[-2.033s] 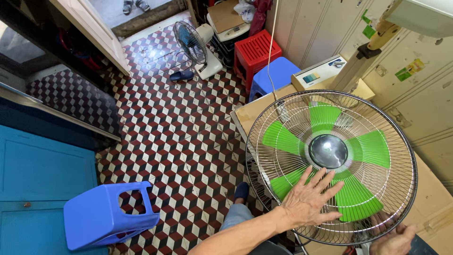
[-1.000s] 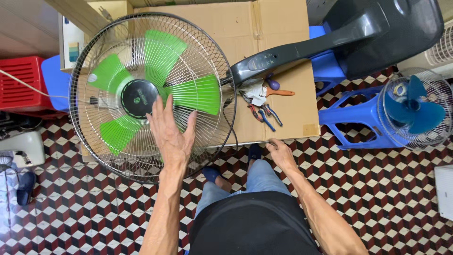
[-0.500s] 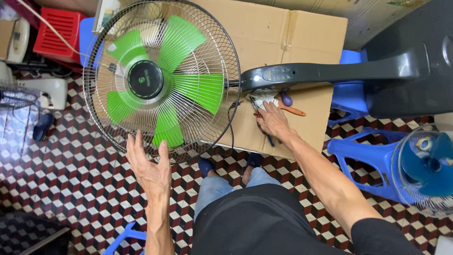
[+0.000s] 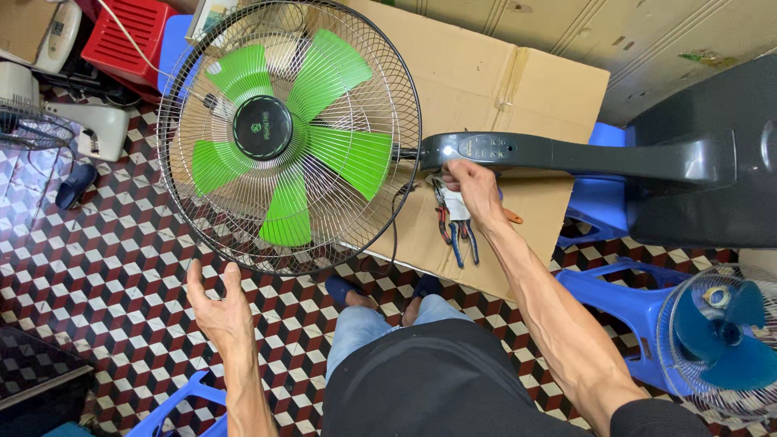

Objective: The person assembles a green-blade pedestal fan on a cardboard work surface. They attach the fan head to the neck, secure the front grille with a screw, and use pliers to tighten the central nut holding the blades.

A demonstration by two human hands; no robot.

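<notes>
A standing fan with green blades [image 4: 340, 154] and a round wire grille [image 4: 405, 105] lies across a flattened cardboard box [image 4: 486, 73]. Its dark neck [image 4: 550, 151] runs right to a black base [image 4: 712, 178]. My right hand [image 4: 473, 190] reaches under the neck and rests on a white thing among several pliers [image 4: 457, 235]; its fingers curl and hide what they touch. My left hand [image 4: 217, 311] hovers just below the grille's lower rim, fingers apart, holding nothing. My knees and feet are at the bottom middle.
A blue plastic stool [image 4: 623, 299] and a small fan with blue blades [image 4: 724, 340] stand at the right. A red crate [image 4: 125, 36] and white fan parts [image 4: 89, 129] sit at the upper left. Another blue stool [image 4: 174, 409] is by my left arm. The floor is patterned tile.
My left hand has come off the grille and dropped below it. My right hand has gone from my knee to the tools under the fan's neck. The view has shifted.
</notes>
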